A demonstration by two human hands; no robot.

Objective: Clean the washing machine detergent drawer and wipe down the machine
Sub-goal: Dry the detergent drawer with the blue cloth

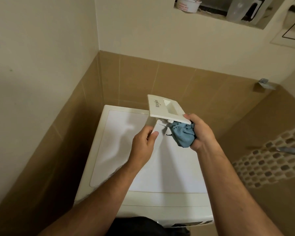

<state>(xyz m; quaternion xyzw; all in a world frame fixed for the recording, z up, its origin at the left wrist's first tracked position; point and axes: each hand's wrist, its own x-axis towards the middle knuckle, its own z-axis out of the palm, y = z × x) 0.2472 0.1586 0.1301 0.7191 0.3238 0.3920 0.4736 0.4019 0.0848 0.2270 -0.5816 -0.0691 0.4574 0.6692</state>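
Tiled corner, washing machine (160,167) below. Left hand (143,145) clamps the light, stiff drawer (165,108) at 9 o'clock. Right hand (199,132) is closed on the soft cloth (184,135).

I see both hands raised above the white washing machine (160,176), which stands in a corner of brown tiled wall (186,82). My left hand (143,145) grips the body of the detergent drawer (167,109), thumb on its side. The drawer's front panel, with its brand lettering and recessed handle, faces up toward me. My right hand (201,133) is closed round a bunched blue cloth (183,135), pressed against the drawer just under the panel. A wall niche (220,17) above holds a white tub (187,4).
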